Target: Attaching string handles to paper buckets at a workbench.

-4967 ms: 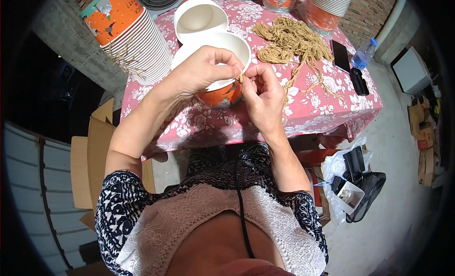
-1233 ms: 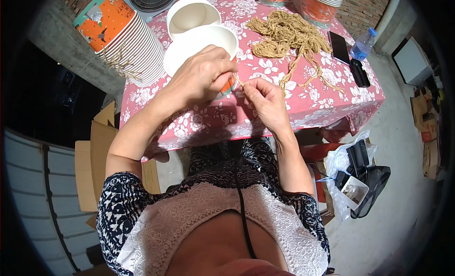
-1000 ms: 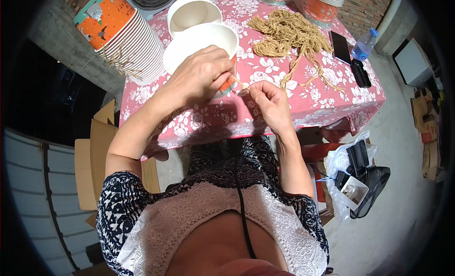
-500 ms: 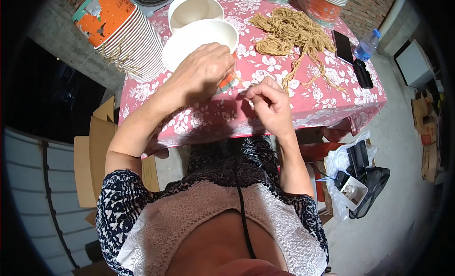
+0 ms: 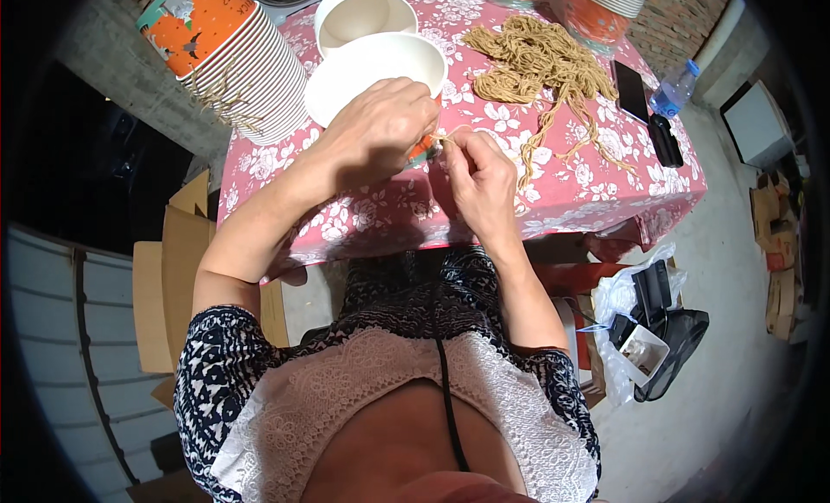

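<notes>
A paper bucket (image 5: pixel 367 79), white inside with an orange printed outside, lies tilted near the table's front with its mouth upward. My left hand (image 5: pixel 385 121) is closed over its right rim; the fingertips are hidden behind the knuckles. Beside it, my right hand (image 5: pixel 484 176) pinches a thin tan cord (image 5: pixel 460 129) that runs to the bucket's side by my left fingers. A knot or hole there is too small to make out. A heap of tan twisted cords (image 5: pixel 545 60) lies on the table beyond my right hand.
A tall stack of orange printed buckets (image 5: pixel 251 75), with cord handles, leans at left. Behind stands another white bucket (image 5: pixel 367 21). A phone (image 5: pixel 630 91), a black case (image 5: pixel 664 142) and a water bottle (image 5: pixel 673 90) sit at the table's right edge. Cardboard (image 5: pixel 183 287) stands at lower left.
My right hand has moved left and up to the bucket's side, and the cord now shows stretched between both hands. My left hand has stayed at the rim. The view has shifted slightly.
</notes>
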The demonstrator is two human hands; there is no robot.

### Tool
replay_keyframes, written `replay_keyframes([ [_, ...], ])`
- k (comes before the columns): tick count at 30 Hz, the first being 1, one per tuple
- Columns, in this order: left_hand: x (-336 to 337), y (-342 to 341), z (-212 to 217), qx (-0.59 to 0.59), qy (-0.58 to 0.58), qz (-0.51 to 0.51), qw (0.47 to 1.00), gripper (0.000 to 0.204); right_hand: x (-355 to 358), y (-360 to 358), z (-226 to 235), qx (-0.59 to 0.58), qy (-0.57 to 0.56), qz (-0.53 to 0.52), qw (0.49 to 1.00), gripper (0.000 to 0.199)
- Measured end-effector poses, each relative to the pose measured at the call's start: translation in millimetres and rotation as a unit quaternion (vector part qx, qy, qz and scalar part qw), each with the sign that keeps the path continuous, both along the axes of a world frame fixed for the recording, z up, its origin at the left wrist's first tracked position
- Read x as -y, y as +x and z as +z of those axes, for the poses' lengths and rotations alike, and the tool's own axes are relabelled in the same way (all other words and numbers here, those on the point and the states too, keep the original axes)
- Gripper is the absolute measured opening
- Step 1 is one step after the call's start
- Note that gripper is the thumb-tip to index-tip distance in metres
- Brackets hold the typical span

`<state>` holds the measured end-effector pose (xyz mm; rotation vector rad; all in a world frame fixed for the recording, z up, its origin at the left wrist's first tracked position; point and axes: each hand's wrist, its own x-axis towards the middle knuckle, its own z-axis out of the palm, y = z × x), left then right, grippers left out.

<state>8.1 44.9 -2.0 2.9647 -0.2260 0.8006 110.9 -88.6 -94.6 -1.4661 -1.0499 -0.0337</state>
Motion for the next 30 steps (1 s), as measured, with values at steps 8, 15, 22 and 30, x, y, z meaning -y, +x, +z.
replay_keyframes([
  [8,1,-1,0,-0.007,-0.004,0.018,1.000,0.011,11,7,-6,-0.046,0.022,0.062,0.997,0.008],
  [15,4,-31,28,-0.069,-0.258,0.087,0.960,0.044,28,14,-7,-0.265,0.001,0.176,0.948,0.017],
  [22,-69,-92,14,0.022,-0.079,0.165,0.983,0.054,68,26,4,-0.353,0.103,0.197,0.909,0.023],
  [30,-35,-87,1,0.023,0.028,0.148,0.988,0.016,66,27,30,-0.257,0.134,0.162,0.943,0.024],
])
